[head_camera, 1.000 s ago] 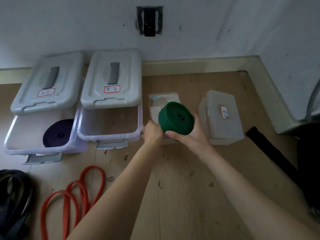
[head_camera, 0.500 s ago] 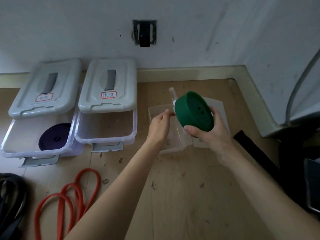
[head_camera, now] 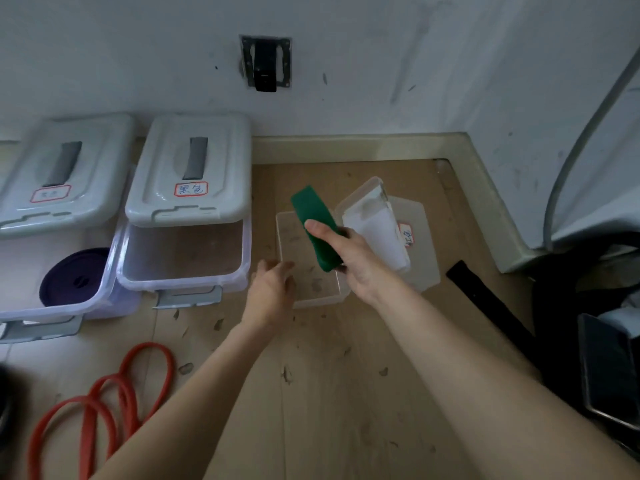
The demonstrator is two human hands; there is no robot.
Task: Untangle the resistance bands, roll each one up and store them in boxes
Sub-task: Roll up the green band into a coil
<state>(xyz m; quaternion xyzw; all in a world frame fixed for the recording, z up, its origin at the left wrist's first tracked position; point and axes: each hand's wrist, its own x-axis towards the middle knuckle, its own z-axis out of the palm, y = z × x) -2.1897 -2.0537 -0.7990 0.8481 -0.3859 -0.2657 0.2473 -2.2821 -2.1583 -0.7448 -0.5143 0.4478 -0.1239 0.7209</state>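
My right hand (head_camera: 349,258) grips a rolled green band (head_camera: 313,223), held on edge over a small clear open box (head_camera: 313,289) on the wooden floor. The box's lid (head_camera: 372,220) stands tilted up to the right. My left hand (head_camera: 273,289) rests against the box's near left corner, fingers loosely bent. A rolled purple band (head_camera: 74,277) lies in the left clear bin (head_camera: 52,310). Beside it, the second clear bin (head_camera: 183,282) holds nothing I can see. A loose red band (head_camera: 104,393) lies coiled on the floor at lower left.
Grey lids (head_camera: 190,171) sit pushed back on both large bins, against the white wall. Another small clear box with a red-framed label (head_camera: 415,244) lies behind the open lid. A black strap (head_camera: 485,299) and dark gear lie to the right. A dark band edge shows at far left.
The small box's lid has swung up to the right. My right hand turned the green roll on edge and lowered it toward the box. My left hand dropped to the box's near corner.
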